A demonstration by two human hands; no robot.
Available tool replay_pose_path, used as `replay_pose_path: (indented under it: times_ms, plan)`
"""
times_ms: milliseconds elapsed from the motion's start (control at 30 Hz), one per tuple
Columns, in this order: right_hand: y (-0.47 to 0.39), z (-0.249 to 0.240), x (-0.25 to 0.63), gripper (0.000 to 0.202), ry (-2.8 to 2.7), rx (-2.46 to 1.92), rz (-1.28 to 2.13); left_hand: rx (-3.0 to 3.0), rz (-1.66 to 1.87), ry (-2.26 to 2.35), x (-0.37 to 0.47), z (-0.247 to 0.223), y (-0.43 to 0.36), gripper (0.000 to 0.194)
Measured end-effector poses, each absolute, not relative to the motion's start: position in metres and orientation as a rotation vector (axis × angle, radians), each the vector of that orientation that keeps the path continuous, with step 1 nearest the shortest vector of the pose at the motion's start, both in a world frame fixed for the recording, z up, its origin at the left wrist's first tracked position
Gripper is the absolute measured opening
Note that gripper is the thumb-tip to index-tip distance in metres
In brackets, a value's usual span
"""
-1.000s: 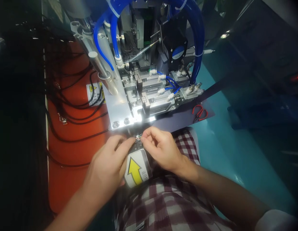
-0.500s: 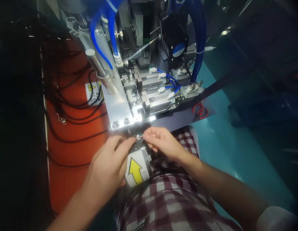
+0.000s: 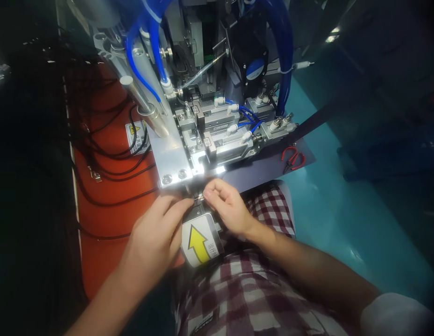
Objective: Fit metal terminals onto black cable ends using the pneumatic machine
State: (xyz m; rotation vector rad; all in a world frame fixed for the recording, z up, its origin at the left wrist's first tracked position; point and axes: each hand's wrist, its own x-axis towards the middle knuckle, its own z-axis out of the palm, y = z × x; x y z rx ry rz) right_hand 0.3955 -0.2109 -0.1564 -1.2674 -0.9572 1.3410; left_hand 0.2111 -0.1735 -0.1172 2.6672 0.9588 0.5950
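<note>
My right hand [image 3: 229, 207] has thumb and forefinger pinched together on a tiny bright piece [image 3: 199, 197]. My left hand's [image 3: 152, 238] fingertips meet its other end, nearly closed; I can't tell whether they grip.

Compared with half a second ago, the person's right hand [image 3: 226, 205] has shifted toward 9 o'clock, bringing its pinched fingertips closer to those of the left hand [image 3: 157, 231]. The coloured strands that showed between the hands are now mostly hidden, leaving a small bright piece [image 3: 200, 197] visible. The machine's upper end [image 3: 147, 60] now sits farther toward 9 o'clock in view.
</note>
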Motion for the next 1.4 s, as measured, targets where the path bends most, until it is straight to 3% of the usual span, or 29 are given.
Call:
replay_pose_path:
  times_ms: [200,467,733,933,1400]
  plan:
    - [-0.212,-0.155,0.399,0.020,-1.127,-1.334,1.200,2.701,0.612,0.923,0.213,-0.118,-0.175,0.022]
    - [-0.209,-0.157,0.400,0.033,-0.802,-1.190,1.604,2.866,0.518,1.020,0.216,-0.111,-0.178,0.027]
    - [-0.213,-0.159,0.393,0.031,-0.926,-1.306,1.351,2.845,0.509,1.021,0.216,-0.112,-0.178,0.027]
    - [-0.208,-0.159,0.392,0.034,-0.814,-1.162,1.452,2.856,0.509,1.026,0.216,-0.113,-0.179,0.028]
    - [-0.214,-0.155,0.395,0.034,-0.823,-1.328,1.377,2.852,0.517,1.032,0.216,-0.113,-0.178,0.027]
